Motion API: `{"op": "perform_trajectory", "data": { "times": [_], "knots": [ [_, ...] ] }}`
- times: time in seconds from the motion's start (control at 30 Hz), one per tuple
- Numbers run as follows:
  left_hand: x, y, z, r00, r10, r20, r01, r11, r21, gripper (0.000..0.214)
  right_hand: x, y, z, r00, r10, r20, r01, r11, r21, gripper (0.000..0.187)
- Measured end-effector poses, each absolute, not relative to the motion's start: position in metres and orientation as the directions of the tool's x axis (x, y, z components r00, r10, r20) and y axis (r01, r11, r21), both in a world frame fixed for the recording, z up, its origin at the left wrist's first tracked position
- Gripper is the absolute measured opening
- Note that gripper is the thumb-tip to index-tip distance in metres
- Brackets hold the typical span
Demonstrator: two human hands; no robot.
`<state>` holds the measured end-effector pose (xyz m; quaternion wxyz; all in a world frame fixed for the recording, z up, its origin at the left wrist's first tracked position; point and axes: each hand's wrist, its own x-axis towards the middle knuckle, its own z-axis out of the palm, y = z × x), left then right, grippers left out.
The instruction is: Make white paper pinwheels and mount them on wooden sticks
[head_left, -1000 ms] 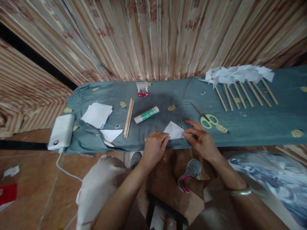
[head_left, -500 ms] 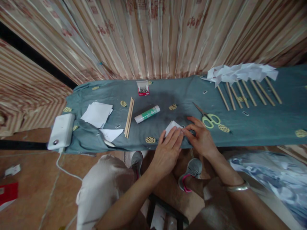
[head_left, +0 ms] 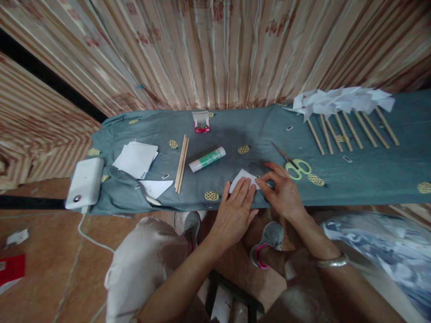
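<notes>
A small folded sheet of white paper (head_left: 244, 175) lies near the front edge of the cloth-covered table. My left hand (head_left: 235, 213) rests flat on it with fingers stretched out, covering its lower part. At the paper's right corner is my right hand (head_left: 282, 188), one fingertip touching the edge and the fingers spread apart. Just beyond that hand lie scissors with light green handles (head_left: 298, 169), blades pointing away and to the left. A glue stick (head_left: 207, 159) with a green label lies on its side, left of the paper.
Thin wooden sticks (head_left: 182, 165), a stack of white paper (head_left: 135, 159) and a loose paper piece (head_left: 156, 188) lie left. A small red box of metal pins (head_left: 202, 125) stands behind. Paper pinwheels on sticks (head_left: 343, 101) lie at right. A white device (head_left: 85, 183) sits at the left edge.
My left hand has slid slightly down, its thumb now spread out, showing more of the paper. My right fingers have opened a little at the paper's corner.
</notes>
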<state>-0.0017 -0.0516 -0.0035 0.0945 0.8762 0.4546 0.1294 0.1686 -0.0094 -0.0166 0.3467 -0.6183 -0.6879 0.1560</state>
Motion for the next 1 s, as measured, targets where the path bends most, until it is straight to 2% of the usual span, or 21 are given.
{"op": "perform_trajectory", "data": {
  "times": [1.0],
  "knots": [
    [-0.0014, -0.046, -0.0053, 0.54, 0.832, 0.128, 0.779, -0.552, 0.297, 0.055, 0.1653, -0.0075, -0.0181, 0.013, 0.958, 0.286, 0.762, 0.175, -0.623, 0.023]
  ]
}}
